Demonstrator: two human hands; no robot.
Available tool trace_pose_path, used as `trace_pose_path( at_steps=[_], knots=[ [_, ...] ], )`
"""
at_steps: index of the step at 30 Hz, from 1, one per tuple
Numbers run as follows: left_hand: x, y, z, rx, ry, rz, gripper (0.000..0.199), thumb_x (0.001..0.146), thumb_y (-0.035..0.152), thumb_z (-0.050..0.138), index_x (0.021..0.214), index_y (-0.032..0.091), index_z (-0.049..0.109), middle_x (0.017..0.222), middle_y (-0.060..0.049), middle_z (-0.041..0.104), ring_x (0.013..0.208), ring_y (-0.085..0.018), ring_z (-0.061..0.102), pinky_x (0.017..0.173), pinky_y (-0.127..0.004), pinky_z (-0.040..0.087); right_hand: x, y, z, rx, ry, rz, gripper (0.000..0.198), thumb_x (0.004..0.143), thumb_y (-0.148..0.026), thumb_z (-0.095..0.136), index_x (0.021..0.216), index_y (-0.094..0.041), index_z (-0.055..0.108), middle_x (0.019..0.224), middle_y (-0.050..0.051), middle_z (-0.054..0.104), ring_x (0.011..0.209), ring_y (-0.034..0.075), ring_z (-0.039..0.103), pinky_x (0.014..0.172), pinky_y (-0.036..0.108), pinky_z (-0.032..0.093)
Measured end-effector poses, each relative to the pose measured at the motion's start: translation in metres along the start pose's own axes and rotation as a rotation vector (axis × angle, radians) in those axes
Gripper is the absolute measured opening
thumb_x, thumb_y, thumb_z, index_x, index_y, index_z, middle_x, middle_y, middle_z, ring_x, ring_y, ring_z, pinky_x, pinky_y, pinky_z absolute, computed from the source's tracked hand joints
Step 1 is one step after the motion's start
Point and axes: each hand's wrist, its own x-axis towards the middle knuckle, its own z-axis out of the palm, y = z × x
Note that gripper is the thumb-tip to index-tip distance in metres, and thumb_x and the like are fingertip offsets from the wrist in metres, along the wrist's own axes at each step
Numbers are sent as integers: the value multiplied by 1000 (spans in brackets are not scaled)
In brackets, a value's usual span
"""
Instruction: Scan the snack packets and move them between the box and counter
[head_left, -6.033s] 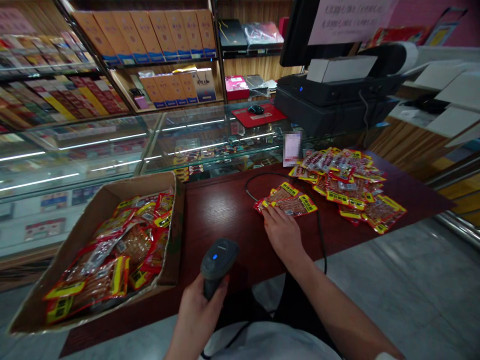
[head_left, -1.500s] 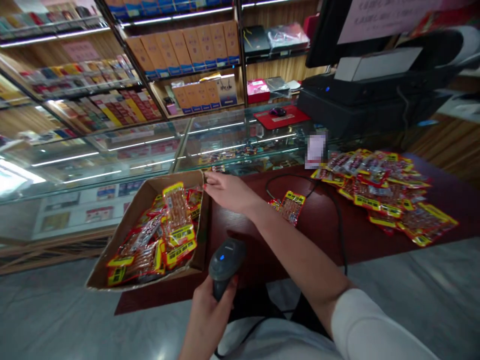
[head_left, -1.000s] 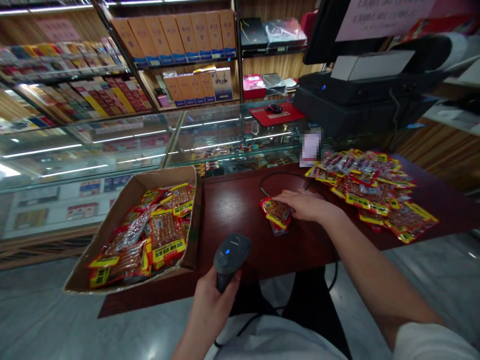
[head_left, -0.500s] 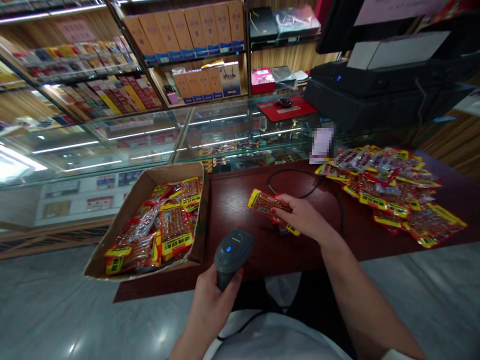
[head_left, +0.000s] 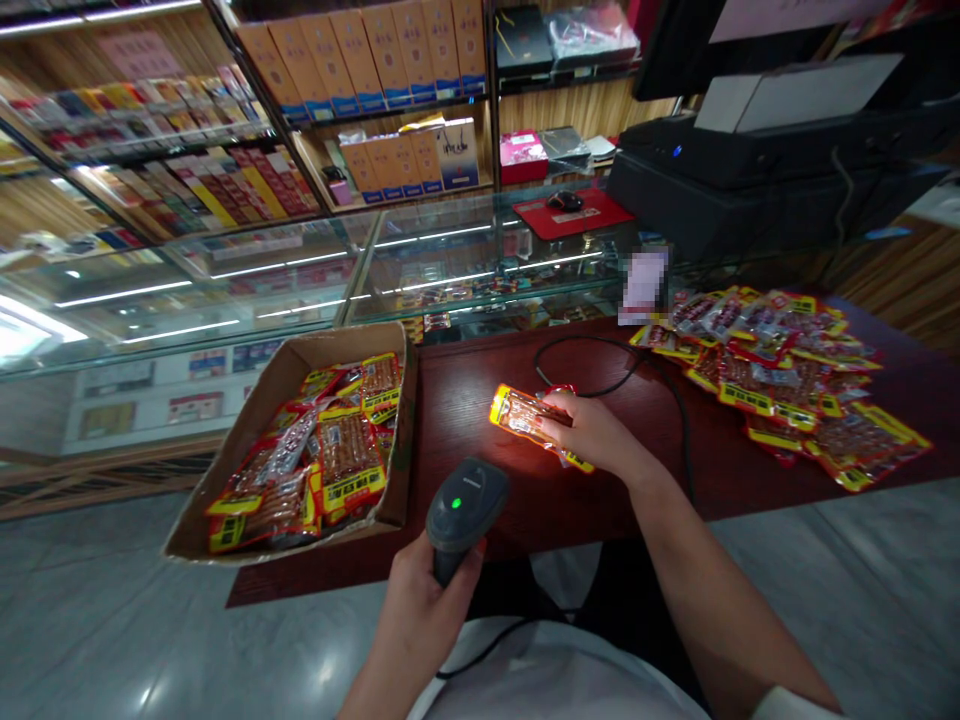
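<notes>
My left hand (head_left: 431, 600) is closed around the handle of a dark grey barcode scanner (head_left: 469, 500), whose small light glows green. The scanner head points away from me, toward a red and yellow snack packet (head_left: 517, 415). That packet is lit brightly and held by my right hand (head_left: 592, 430) above the dark red table (head_left: 450, 400). My right fingers wrap over its right part and hide it. Left of the scanner is a cardboard box (head_left: 405, 430) with similar snack packets (head_left: 349, 450). More packets lie in a pile (head_left: 787, 370) on the right.
A black cable (head_left: 592, 340) curls on the table behind my right hand. Beyond stands a glass display counter (head_left: 435, 240) with a mouse (head_left: 565, 201) on a red mat (head_left: 525, 217). Dark checkout equipment (head_left: 720, 190) rises at the back right.
The scanner's light has turned from blue to green, and bright light now falls on the packet. My right hand has shifted slightly left and down with it.
</notes>
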Motion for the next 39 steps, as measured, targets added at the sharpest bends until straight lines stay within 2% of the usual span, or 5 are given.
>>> trace_pose_path(
  at_steps=[9, 19, 24, 30, 39],
  knots=[
    [2, -10, 1, -12, 6, -38, 24, 82, 37, 61, 70, 16, 64, 49, 1, 60, 48, -15, 56, 50, -23, 42, 12, 6, 10, 301, 43, 96, 22, 88, -37, 62, 102, -21, 69, 89, 1, 76, 78, 18, 71, 73, 30, 55],
    [-2, -21, 5, -65, 4, -132, 30, 80, 46, 64, 69, 17, 62, 49, 1, 59, 47, -16, 56, 48, -23, 41, 107, -146, 66, 747, -260, -165, 49, 92, -33, 64, 139, -21, 56, 130, 10, 69, 114, 22, 68, 99, 36, 53],
    [2, -23, -2, -59, -10, -130, 29, 79, 44, 64, 70, 17, 64, 50, 1, 60, 48, -16, 56, 49, -24, 42, 72, -83, 53, 187, -33, -162, 37, 94, -28, 58, 130, -19, 63, 129, 11, 68, 112, 22, 68, 101, 37, 50],
    [7, -20, 5, -46, -22, -97, 25, 81, 40, 60, 74, 16, 64, 51, 1, 59, 48, -15, 54, 49, -24, 40, 3, 9, -6, -317, 277, 246, 50, 94, -40, 53, 137, -14, 54, 122, 17, 67, 115, 32, 64, 98, 44, 49],
    [6, -9, 18, -11, -71, -36, 27, 84, 41, 58, 74, 17, 62, 51, 2, 58, 48, -15, 53, 49, -23, 40, 7, 48, 9, 226, 316, 299, 78, 62, -28, 82, 136, -19, 59, 85, 1, 72, 76, 21, 68, 76, 34, 51]
  ],
)
